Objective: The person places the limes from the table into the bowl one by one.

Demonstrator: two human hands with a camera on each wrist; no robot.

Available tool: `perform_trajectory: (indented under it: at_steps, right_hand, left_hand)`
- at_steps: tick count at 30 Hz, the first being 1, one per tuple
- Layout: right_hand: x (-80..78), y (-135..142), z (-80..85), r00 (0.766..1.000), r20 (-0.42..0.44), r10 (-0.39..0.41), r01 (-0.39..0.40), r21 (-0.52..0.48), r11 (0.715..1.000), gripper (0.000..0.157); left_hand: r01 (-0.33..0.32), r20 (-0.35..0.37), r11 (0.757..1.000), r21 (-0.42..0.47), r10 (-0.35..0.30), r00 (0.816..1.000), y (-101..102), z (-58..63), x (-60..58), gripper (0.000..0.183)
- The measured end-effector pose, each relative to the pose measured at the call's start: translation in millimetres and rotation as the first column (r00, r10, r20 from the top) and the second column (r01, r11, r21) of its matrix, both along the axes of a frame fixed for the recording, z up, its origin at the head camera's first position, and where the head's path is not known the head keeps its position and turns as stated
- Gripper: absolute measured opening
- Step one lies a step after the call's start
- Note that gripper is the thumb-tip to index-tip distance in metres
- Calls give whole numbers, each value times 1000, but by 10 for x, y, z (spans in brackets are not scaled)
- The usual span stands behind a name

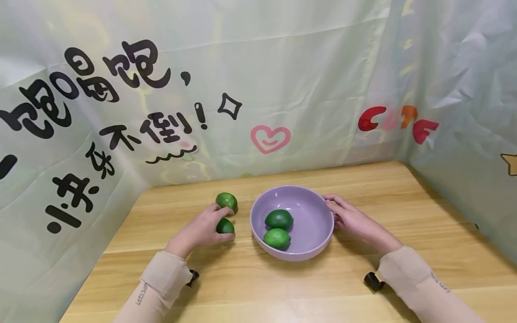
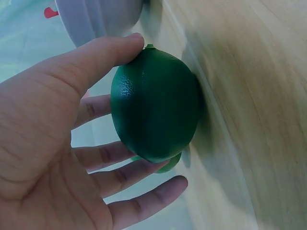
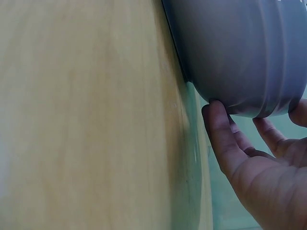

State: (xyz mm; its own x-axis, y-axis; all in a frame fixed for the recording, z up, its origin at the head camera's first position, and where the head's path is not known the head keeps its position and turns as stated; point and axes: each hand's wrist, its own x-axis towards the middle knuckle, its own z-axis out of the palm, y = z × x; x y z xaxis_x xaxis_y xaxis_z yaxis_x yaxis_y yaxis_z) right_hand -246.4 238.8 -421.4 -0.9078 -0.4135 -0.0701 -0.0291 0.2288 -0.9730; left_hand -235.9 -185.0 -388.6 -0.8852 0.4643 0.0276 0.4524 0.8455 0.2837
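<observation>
My left hand [image 1: 199, 229] has its thumb and fingers around a dark green lime [image 2: 156, 103], left of the bowl. The thumb presses one end of the fruit, and fingers reach its opposite end. Just behind it on the table sits a brighter green lime [image 1: 226, 200], mostly hidden in the left wrist view. A purple bowl [image 1: 311, 224] stands in the middle with two limes inside, a darker one [image 1: 279, 218] and a lighter one [image 1: 277, 238] in front. My right hand [image 1: 356, 223] holds the bowl's right side, thumb by the rim and fingers against the outer wall.
Everything stands on a light wooden table [image 1: 258, 291]. A pale printed cloth [image 1: 315, 89] with lettering and a pink heart encloses the back and sides. Small black devices [image 1: 373, 282] sit at both sleeve cuffs.
</observation>
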Motion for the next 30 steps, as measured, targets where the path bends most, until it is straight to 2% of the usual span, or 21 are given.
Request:
perform_trajectory:
  at_steps: [10,20,24,30]
  right_hand:
    - [-2,-7,18,1000,-1,1,-1,-8,1000,54]
    - [14,-9,8,1000,9,0,0,-9,1000,54]
    - [11,-10,13,1000,8,-1,1,-2,1000,55]
    - [4,-1,2,1000,3,0,0,-10,1000,55]
  left_hand:
    - [-13,14,1000,-18,13,1000,12,-12,8,55]
    - [26,-26,1000,3,-26,999,-42,-44,22,42]
    - [17,-21,1000,15,-17,1000,-52,-53,27,43]
    - [16,-8,999,29,-16,1000,-85,-134,18,49]
